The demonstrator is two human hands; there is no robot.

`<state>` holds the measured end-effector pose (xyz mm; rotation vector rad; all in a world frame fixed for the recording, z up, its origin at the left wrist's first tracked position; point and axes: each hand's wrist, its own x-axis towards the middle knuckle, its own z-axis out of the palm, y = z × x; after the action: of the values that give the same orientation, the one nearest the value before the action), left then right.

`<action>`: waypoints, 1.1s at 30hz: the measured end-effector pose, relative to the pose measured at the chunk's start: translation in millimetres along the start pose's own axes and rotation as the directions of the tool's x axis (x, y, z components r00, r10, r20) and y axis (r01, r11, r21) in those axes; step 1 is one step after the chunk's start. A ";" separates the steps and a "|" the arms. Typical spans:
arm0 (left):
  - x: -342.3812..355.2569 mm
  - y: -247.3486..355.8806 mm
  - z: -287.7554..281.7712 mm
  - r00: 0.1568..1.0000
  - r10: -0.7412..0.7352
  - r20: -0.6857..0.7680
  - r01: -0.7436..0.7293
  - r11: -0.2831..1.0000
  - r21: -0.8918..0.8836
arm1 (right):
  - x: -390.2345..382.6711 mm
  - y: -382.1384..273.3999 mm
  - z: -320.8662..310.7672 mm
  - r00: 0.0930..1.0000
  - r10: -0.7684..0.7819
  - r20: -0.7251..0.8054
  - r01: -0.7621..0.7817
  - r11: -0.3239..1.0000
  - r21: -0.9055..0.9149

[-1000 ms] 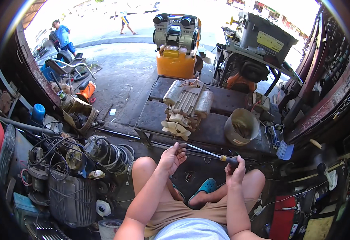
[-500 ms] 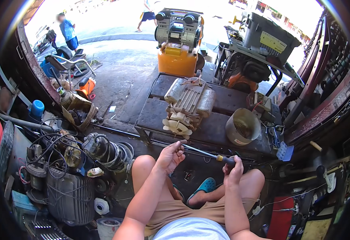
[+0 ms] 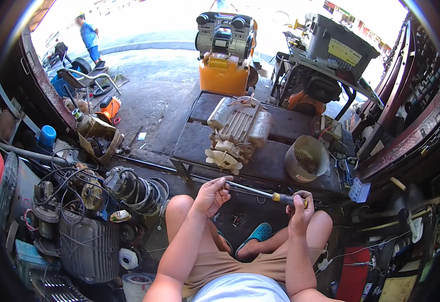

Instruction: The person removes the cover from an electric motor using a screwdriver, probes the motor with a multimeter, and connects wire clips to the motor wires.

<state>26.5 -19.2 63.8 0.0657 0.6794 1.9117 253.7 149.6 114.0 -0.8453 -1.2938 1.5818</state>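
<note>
I hold a long screwdriver [image 3: 252, 190] level over my lap. My right hand [image 3: 299, 210] is wrapped round its black and yellow handle. My left hand [image 3: 211, 197] has its thumb and fingers closed at the far end of the metal shaft; whether anything small is also held there I cannot tell. Just beyond my hands, on a dark metal bench [image 3: 195, 138], lies a dirty motor [image 3: 240, 128] with a pale fan at its near end. A round metal cylinder [image 3: 307, 158] stands to its right.
An orange compressor [image 3: 222, 78] and a rack with a grey unit [image 3: 338, 45] are behind the bench. Cluttered motors and cables [image 3: 89, 241] crowd my left; tools and boards [image 3: 356, 272] lie at my right. A person in blue [image 3: 90, 35] stands outside by a chair [image 3: 74, 80].
My right hand has shifted slightly with the screwdriver handle, and its thumb position differs. Outside, a walking person has moved right and mostly out of sight behind the compressor; the one in blue has turned.
</note>
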 end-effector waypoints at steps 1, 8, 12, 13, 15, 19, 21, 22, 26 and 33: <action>0.3 0.3 0.9 1.000 0.018 -0.014 -0.018 0.999 0.026 | -0.1 -1.4 -0.2 0.998 -0.055 0.034 0.056 0.998 -0.034; 7.0 -2.0 11.5 0.965 0.257 -0.056 -0.238 0.943 0.235 | 10.9 33.9 -8.2 0.961 0.260 0.093 -0.273 0.946 0.176; 10.7 -8.2 20.2 0.918 0.389 -0.082 -0.310 0.830 0.463 | 5.3 72.4 -6.1 0.818 0.572 0.060 -0.559 0.765 0.322; 11.7 -10.3 23.6 0.924 0.376 -0.070 -0.300 0.825 0.479 | 5.5 92.4 -9.9 0.752 0.650 0.111 -0.632 0.663 0.402; 13.2 -11.9 26.6 0.919 0.391 -0.047 -0.298 0.768 0.567 | 5.2 123.7 -13.3 0.679 0.713 0.174 -0.686 0.533 0.495; 17.3 -10.9 56.1 0.952 0.304 0.015 -0.235 0.701 0.673 | -0.6 145.9 -23.7 0.617 0.735 0.280 -0.720 0.384 0.579; 19.2 -8.6 70.5 0.962 0.272 -0.005 -0.182 0.656 0.733 | 0.5 149.1 -24.6 0.604 0.742 0.291 -0.712 0.338 0.615; 20.2 -5.7 72.4 0.957 0.282 0.066 -0.226 0.584 0.779 | 1.5 144.5 -22.8 0.608 0.731 0.310 -0.711 0.329 0.621; 56.1 25.7 98.3 0.946 0.323 -0.022 -0.212 0.670 0.711 | 14.3 134.0 -25.9 0.648 0.689 0.325 -0.662 0.298 0.688; 155.2 47.5 168.4 0.841 0.338 0.423 0.015 -0.795 0.606 | 15.4 165.0 -33.4 0.672 0.685 0.283 -0.605 0.287 0.742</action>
<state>-23.4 172.6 187.9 1.6366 2.8909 0.4299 242.7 167.6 -53.7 -0.8474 0.0555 2.4390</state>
